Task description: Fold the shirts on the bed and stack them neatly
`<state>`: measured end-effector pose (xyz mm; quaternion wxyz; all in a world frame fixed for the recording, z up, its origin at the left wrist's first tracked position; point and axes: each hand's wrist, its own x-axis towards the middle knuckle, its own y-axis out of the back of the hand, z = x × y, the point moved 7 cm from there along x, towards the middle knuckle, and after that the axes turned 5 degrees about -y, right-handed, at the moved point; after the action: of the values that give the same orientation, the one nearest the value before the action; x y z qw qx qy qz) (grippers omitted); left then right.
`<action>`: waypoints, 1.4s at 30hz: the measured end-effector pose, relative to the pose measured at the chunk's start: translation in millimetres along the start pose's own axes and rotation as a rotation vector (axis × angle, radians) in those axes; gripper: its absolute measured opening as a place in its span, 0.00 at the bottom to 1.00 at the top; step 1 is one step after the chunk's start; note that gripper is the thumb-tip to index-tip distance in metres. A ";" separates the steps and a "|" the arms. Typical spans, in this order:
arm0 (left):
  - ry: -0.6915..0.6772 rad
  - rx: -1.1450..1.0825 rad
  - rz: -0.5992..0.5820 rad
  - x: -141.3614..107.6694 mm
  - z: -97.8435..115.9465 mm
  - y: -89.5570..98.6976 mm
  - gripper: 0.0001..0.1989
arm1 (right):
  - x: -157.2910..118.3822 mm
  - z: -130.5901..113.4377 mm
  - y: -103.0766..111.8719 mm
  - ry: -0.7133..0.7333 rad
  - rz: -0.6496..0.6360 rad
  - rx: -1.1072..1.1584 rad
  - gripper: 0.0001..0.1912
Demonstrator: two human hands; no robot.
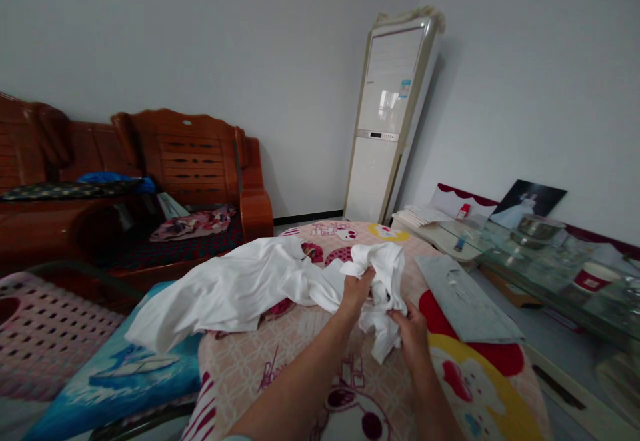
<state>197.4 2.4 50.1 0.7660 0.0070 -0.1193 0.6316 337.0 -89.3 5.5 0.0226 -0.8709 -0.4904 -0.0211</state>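
Note:
A white cloth garment (250, 274) lies crumpled across the round table, its left end hanging over the edge. Its right end is bunched up between my two hands. My left hand (357, 288) is closed on the bunched fabric, its fingers partly buried in the folds. On the right side of the same bunch, my right hand (411, 331) pinches the lower edge of the white fabric. A small dark patch shows among the folds between the hands. A pink patterned cover (300, 361) with cartoon prints spreads over the table.
A grey flat bag (465, 301) lies at the table's right. Beyond it stands a glass-topped stand (530, 261) with a metal bowl (540, 228). A blue cushion (150, 368) and pink woven basket (55, 334) are left, before wooden seats (185, 154). An air conditioner (385, 114) stands behind.

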 end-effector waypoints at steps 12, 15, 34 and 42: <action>-0.253 1.076 -0.410 -1.3 -35.1 21.4 0.25 | 5.2 6.0 25.6 0.008 0.150 -0.097 0.19; -0.291 1.145 -0.481 -0.6 -34.4 11.5 0.26 | 5.5 8.1 26.1 0.012 0.153 -0.111 0.19; -0.326 1.017 0.218 34.7 46.2 87.3 0.10 | 11.9 3.5 48.8 -0.011 0.198 -0.085 0.22; -0.202 0.825 -0.289 16.1 6.5 52.0 0.17 | 8.5 -4.8 30.6 0.112 0.102 -0.277 0.21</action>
<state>148.6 27.4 52.3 0.7640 0.3899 0.0705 0.5092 367.5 -98.2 10.2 -0.0694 -0.8868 -0.4361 -0.1360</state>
